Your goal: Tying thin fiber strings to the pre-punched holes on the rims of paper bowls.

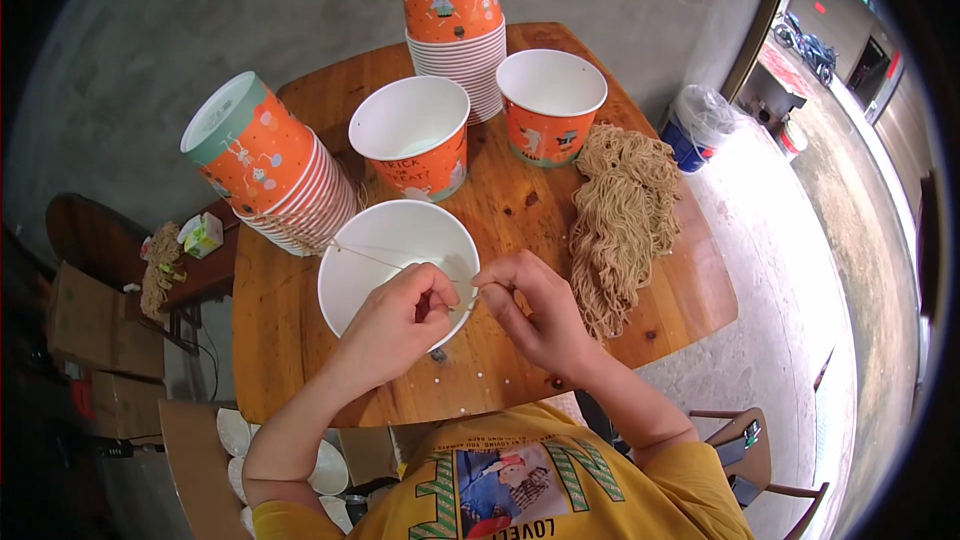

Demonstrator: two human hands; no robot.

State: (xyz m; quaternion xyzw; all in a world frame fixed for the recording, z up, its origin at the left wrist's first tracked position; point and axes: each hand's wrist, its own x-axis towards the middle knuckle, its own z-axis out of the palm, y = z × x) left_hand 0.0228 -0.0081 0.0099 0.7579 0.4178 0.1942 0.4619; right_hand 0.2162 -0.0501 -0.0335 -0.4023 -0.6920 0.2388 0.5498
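A paper bucket (pixel 350 285) stands at the near middle of the table, its white inside facing up. Thin tan string (pixel 372 258) runs from its left rim across the mouth to my hands. My left hand (pixel 405 315) is closed over the bucket's near side, pinching the string. At the right rim, thumb and forefinger of my right hand (pixel 528 308) pinch the string too; the short piece between the hands is hard to make out. A large hank of tan string (pixel 625 220) lies on the table right of my right hand.
Two orange paper buckets (pixel 410 170) (pixel 550 130) stand behind. Tall upside-down stacks rise at left (pixel 250 150) and back (pixel 452 10). The wooden table (pixel 520 230) has a near edge by my body. Cardboard boxes (pixel 110 320) sit left, a chair (pixel 735 440) right.
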